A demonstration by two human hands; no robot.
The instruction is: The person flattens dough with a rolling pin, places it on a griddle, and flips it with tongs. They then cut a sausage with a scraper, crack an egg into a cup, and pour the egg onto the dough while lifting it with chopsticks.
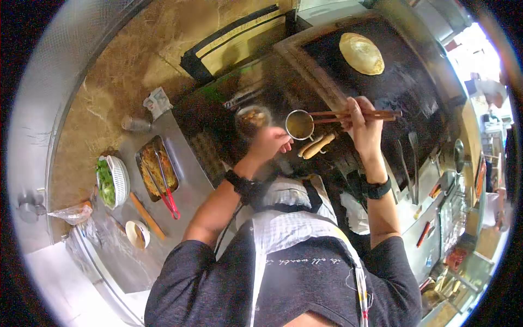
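Observation:
My left hand [270,144] has its fingers closed on the handle side of a small metal cup [299,125] with yellowish contents. In my right hand [362,122] is a pair of long brown chopsticks [332,116], their tips at the cup's rim. Just below the cup lie two light-brown elongated pieces of food [317,147]. A bowl with brown food pieces [253,119] stands left of the cup, partly blurred. On the dark griddle [400,98], above my right hand, rests a round pale flatbread [362,53].
At left are a metal tray of shredded food [158,169] with red-handled tongs [171,205], a white basket of greens [113,182], a white bowl [137,235] and a rolling pin [147,217]. Metal spatulas [414,163] lie at right. Another person [486,94] stands at far right.

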